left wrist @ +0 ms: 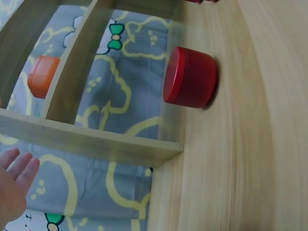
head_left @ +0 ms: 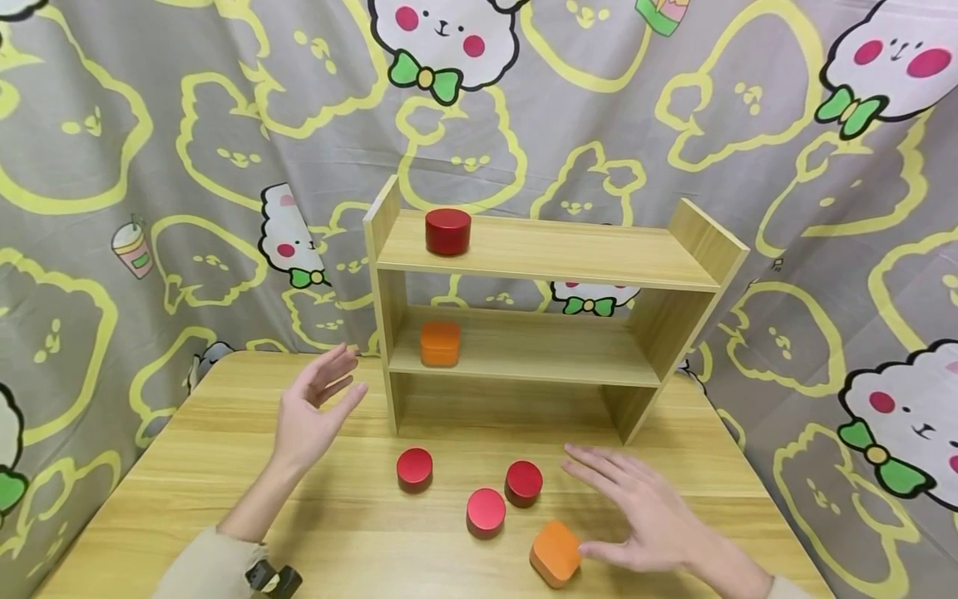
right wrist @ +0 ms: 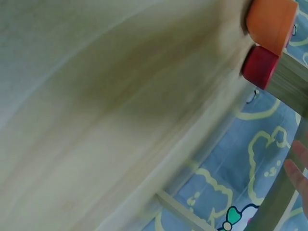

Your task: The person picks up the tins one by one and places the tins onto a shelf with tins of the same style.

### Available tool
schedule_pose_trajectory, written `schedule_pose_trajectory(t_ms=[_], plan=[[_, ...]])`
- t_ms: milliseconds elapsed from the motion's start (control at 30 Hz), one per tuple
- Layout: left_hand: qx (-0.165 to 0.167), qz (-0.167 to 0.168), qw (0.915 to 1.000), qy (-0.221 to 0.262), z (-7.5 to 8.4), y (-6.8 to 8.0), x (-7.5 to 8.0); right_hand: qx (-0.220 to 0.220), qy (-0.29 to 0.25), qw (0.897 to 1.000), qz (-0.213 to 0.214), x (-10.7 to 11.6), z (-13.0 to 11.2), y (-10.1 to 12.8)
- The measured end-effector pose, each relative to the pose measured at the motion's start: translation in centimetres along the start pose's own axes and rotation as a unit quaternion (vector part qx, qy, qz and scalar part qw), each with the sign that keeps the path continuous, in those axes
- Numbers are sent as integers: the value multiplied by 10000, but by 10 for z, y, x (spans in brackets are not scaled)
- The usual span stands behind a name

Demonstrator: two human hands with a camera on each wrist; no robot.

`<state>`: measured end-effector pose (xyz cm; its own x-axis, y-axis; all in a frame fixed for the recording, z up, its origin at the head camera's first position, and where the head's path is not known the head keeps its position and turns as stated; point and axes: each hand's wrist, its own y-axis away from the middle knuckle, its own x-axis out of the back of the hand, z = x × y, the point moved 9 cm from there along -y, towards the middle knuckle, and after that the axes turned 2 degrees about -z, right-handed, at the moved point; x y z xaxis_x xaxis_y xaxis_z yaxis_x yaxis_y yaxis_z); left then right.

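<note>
- The head view alone showed both hands at once. The left hand (head_left: 314, 412) was raised above the desk (head_left: 187, 466), left of the shelf (head_left: 539, 249), fingers straight and apart, its grip wide open and holding nothing.
- The right hand (head_left: 644, 516) hovered low over the desk with fingers spread flat, its grip open too. Its thumb lay just beside the orange box (head_left: 556, 553) at the near edge; whether they touched could not be told.
- Three red tins stood between the hands: one on the left (head_left: 415, 468), one in the middle (head_left: 486, 511), one on the right (head_left: 524, 482), the last two close together.
- On the shelf, a red tin (head_left: 448, 230) sat on top and an orange box (head_left: 440, 344) on the middle board, both at the left end.
- The left wrist view showed the left tin (left wrist: 191, 78) close, on its side in the frame, the shelf's orange box (left wrist: 42, 76) and bare straight fingers (left wrist: 14, 168).
- The right wrist view was blurred; it caught an orange box (right wrist: 272, 21), a red tin (right wrist: 260, 67) and fingertips (right wrist: 298, 168) at the edge.
</note>
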<state>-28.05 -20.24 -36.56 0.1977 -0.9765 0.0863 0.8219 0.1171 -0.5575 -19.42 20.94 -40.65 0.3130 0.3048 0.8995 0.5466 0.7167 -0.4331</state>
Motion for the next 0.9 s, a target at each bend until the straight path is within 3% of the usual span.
schedule_pose_trajectory(t_ms=[167, 467, 900], plan=[[-90, 212, 9991, 346, 0, -9, -2, 303, 67, 9995, -25, -11, -9, 1], [-94, 275, 9993, 255, 2, -21, -11, 759, 156, 9969, -100, -24, -22, 5], [151, 339, 9993, 87, -1, -34, -25, 970, 462, 9928, -530, -45, -28, 13]])
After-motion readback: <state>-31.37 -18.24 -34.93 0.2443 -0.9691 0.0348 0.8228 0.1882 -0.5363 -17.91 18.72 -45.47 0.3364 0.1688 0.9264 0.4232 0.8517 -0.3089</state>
